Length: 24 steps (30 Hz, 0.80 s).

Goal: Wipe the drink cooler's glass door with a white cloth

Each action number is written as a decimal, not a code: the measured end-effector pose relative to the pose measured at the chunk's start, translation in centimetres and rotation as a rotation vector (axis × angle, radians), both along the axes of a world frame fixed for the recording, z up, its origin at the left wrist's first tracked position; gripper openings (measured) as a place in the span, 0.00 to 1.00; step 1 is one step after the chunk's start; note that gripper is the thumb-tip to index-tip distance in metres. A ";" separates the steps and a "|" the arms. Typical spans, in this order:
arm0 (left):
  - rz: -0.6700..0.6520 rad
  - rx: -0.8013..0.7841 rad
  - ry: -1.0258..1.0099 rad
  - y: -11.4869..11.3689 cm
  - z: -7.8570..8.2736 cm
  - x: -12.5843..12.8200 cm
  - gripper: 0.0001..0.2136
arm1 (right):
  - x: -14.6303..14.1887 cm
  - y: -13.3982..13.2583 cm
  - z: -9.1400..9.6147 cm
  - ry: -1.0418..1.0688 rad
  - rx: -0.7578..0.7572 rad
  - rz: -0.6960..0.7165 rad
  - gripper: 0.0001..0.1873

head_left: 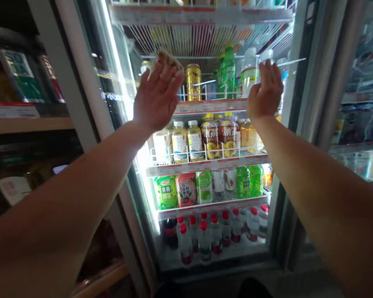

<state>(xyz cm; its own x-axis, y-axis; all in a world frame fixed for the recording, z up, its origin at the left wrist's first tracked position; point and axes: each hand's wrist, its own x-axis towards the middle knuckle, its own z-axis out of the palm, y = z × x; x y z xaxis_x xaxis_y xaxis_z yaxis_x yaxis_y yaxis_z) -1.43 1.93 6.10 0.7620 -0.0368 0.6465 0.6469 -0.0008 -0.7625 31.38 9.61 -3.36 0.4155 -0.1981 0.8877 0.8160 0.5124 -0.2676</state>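
Note:
My left hand (pixel 157 95) is raised in front of the upper shelf, its fingers pressed over a crumpled, stained pale cloth (pixel 170 62). Just right of it stands a gold can (pixel 193 82). My right hand (pixel 265 91) is at the same height near the right side, its fingers bent together and the thumb to the left. A thin white strip (pixel 294 62) sticks out to the right from behind those fingers and crosses the door frame; the grip itself is hidden. Beside this hand are a green bottle (pixel 228 68) and a clear bottle with a green label (pixel 249 72).
An open, lit drinks fridge holds wire shelves (pixel 205 167) of tea bottles (pixel 179 142), juice bottles (pixel 186 190) and red-capped bottles (pixel 204 238). A bright light strip (pixel 118 62) runs down its left side. Dark shelves with packages (pixel 20 72) stand left; another glass-fronted section is right.

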 end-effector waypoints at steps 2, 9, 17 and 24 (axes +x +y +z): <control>0.050 0.120 -0.100 -0.1 4.1 -0.8 0.29 | 0.1 0.1 0.0 -0.015 -0.016 -0.020 0.28; -0.025 0.475 -0.229 2.2 11.7 2.2 0.23 | -0.9 -2.0 -0.2 0.026 -0.102 0.035 0.30; 0.140 0.095 -0.116 -1.8 1.5 11.3 0.26 | -0.9 -3.0 -0.2 0.058 -0.130 0.032 0.36; 0.012 -0.181 0.066 -2.7 4.4 9.5 0.27 | -0.8 -2.5 -0.6 0.067 -0.073 -0.039 0.36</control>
<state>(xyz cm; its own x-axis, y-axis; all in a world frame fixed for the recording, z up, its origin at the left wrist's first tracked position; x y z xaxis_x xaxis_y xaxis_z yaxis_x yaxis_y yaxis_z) 8.06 -0.79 10.55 0.8029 0.0852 0.5899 0.5959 -0.1340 -0.7918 30.63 7.12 -3.95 0.4676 -0.1513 0.8709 0.8142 0.4574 -0.3577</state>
